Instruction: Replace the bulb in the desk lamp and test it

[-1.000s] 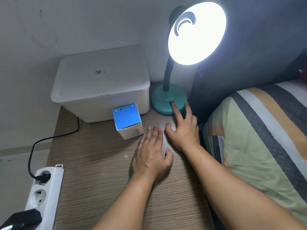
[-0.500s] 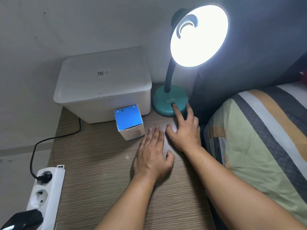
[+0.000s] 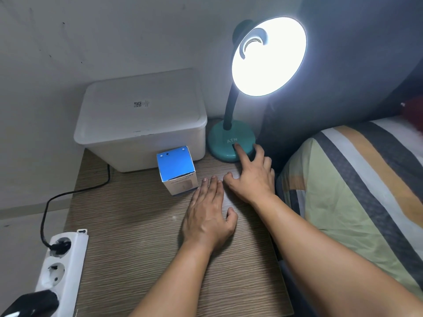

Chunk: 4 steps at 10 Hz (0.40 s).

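Observation:
The teal desk lamp stands at the back right of the wooden table, its round base (image 3: 223,140) near the wall and its shade (image 3: 269,56) glowing bright white with the bulb lit inside. My right hand (image 3: 251,177) reaches to the base, with the index fingertip pressing the dark switch on it; the other fingers are loosely bent. My left hand (image 3: 208,216) lies flat, palm down, on the table (image 3: 137,225), holding nothing. A small blue-topped bulb box (image 3: 177,171) stands just left of my left fingertips.
A white lidded plastic bin (image 3: 142,124) sits at the back against the wall. A white power strip (image 3: 61,264) lies at the table's left edge with a black cable (image 3: 48,209) plugged in. A striped pillow (image 3: 357,191) borders the table on the right.
The hands and lamp keep their places; only the view has shifted slightly. The lamp stays lit and my right index finger stays on the switch.

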Tool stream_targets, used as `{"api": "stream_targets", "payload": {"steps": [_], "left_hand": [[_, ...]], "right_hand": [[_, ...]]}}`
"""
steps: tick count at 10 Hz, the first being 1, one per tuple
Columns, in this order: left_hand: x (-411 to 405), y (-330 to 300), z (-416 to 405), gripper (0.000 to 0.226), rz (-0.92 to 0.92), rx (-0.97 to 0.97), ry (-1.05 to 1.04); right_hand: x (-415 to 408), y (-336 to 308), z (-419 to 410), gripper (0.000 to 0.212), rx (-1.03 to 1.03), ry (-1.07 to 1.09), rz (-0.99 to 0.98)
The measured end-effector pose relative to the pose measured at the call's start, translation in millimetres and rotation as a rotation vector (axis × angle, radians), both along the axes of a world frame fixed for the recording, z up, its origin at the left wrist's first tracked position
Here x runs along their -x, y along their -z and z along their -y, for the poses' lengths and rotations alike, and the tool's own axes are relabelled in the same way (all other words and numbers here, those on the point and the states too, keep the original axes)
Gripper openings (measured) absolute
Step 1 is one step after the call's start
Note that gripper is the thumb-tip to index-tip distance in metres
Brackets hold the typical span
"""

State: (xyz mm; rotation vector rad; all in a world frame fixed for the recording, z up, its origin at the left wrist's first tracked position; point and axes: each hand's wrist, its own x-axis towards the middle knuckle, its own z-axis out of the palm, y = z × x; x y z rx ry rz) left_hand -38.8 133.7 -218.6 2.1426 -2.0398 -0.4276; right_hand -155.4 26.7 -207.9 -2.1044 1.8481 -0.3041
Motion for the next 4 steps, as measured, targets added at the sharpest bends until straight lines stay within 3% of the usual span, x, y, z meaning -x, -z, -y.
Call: {"api": "stream_targets", "payload": {"steps": [4], "left_hand": [[-3.0,-3.0,-3.7,0.077,-0.027,0.026,0.061]], "right_hand": [[4.0,-26.2,-0.3,0.098,-0.126,-0.08,-0.09]]}}
